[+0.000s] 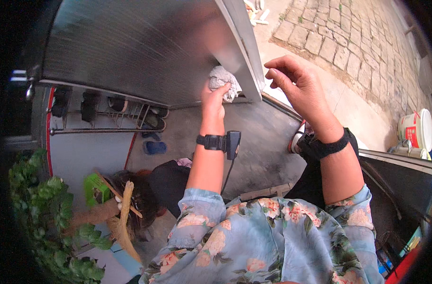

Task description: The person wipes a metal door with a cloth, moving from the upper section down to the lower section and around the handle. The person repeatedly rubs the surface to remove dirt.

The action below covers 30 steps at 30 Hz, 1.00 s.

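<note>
My left hand [213,97] grips a crumpled whitish cloth [222,80]. The cloth is up against the dark, brushed-looking door panel [138,46], close to its lower corner and light metal edge frame [242,46]. My right hand [297,85] is raised just beyond that door edge. Its fingers are loosely curled, with nothing between thumb and fingertips. Each wrist wears a black strap, and the left one carries a small black device [233,145] with a cable.
Shoes fill a wire rack [106,122] at left, with blue slippers [155,147] on the grey floor [262,135]. Leafy greenery [56,209] and a green basket [96,190] stand lower left. Outside are brick paving [329,46], corn cobs [261,17] and a white bucket [416,129].
</note>
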Available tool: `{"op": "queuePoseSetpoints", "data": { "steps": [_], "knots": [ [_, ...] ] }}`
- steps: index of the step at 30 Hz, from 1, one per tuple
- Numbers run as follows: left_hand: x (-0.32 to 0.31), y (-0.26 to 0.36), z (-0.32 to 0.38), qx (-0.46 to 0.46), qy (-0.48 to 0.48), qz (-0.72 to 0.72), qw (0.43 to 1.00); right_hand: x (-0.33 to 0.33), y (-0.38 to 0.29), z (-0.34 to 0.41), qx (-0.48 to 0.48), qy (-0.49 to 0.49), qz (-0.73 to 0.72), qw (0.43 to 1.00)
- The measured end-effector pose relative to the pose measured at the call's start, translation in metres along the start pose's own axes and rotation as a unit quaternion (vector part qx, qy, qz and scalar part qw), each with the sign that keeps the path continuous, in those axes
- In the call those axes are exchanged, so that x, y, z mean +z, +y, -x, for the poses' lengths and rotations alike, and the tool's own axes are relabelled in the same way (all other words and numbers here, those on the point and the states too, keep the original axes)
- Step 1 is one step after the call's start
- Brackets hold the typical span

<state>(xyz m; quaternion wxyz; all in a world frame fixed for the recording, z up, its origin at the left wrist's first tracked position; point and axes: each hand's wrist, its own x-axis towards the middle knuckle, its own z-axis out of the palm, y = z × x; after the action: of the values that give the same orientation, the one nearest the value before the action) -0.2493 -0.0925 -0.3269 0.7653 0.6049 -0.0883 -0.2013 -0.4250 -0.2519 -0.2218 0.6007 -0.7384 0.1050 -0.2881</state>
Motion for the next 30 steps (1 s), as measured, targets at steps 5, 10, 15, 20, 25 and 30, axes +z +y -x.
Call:
{"op": "queuePoseSetpoints", "data": {
  "steps": [5,10,15,20,25,30],
  "knots": [
    [0.005,0.068,0.045,0.077,-0.108,0.164,0.978,0.016,0.01,0.001,0.023,-0.053,0.069,0.996],
    [-0.006,0.069,0.093,0.008,-0.13,0.204,0.97,0.045,0.019,0.017,0.002,-0.158,-0.006,0.987],
    [-0.01,0.045,0.126,-0.047,-0.102,0.249,0.962,0.078,0.023,0.028,0.02,-0.245,-0.126,0.961],
    [-0.012,0.037,0.133,-0.039,-0.134,0.318,0.938,0.094,0.03,0.036,0.021,-0.244,-0.072,0.967],
    [-0.035,0.063,0.142,0.03,-0.185,0.236,0.954,0.109,0.023,0.031,0.022,-0.208,-0.027,0.977],
    [-0.119,0.119,0.141,0.129,-0.063,-0.085,0.986,0.103,0.002,0.023,0.046,-0.177,-0.05,0.982]
  ]
}}
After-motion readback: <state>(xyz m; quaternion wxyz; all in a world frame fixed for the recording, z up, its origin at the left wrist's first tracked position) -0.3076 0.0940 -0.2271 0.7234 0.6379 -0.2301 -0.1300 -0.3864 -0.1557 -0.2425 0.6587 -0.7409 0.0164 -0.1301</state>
